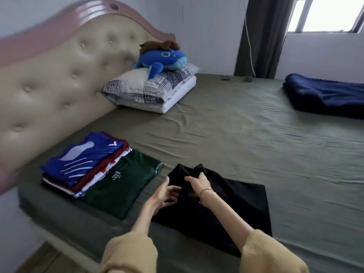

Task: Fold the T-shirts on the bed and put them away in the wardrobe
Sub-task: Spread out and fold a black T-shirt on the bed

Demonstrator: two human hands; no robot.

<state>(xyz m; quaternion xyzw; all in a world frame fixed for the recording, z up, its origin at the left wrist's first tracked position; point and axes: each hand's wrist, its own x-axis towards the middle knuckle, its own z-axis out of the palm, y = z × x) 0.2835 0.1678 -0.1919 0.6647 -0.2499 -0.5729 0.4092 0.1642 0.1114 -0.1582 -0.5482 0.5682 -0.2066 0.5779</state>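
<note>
Both forearms reach forward from the 6 o'clock edge of the view, in tan sleeves pushed up past the wrists, and meet over a black T-shirt (226,209) spread on the olive sheet of the bed (236,125). The right hand (198,183), with a thin bracelet at its wrist, lies palm down with its fingers curled into a raised fold of the black cloth at the shirt's 12 o'clock end, gripping it. The left hand (166,194) sits just beside it at 9 o'clock, palm turned inward, thumb up and fingers loosely bent at the shirt's edge; whether it pinches the cloth or only touches it I cannot tell. The rest of the black T-shirt lies flat toward 5 o'clock, partly hidden under the right forearm. Just beside it at 9 o'clock lies a folded dark green T-shirt (122,182) with white print, and against that, further toward 9 o'clock, a stack of folded shirts (82,164) with a blue one on top and maroon and white ones beneath. A tufted cream headboard (51,83) with a pink rim runs along the 10 o'clock side. At 12 o'clock two pillows (149,91) carry a blue stuffed toy (163,59). A folded navy blanket (325,95) rests at 2 o'clock, below a dark curtain (262,36) and a window (331,12).
</note>
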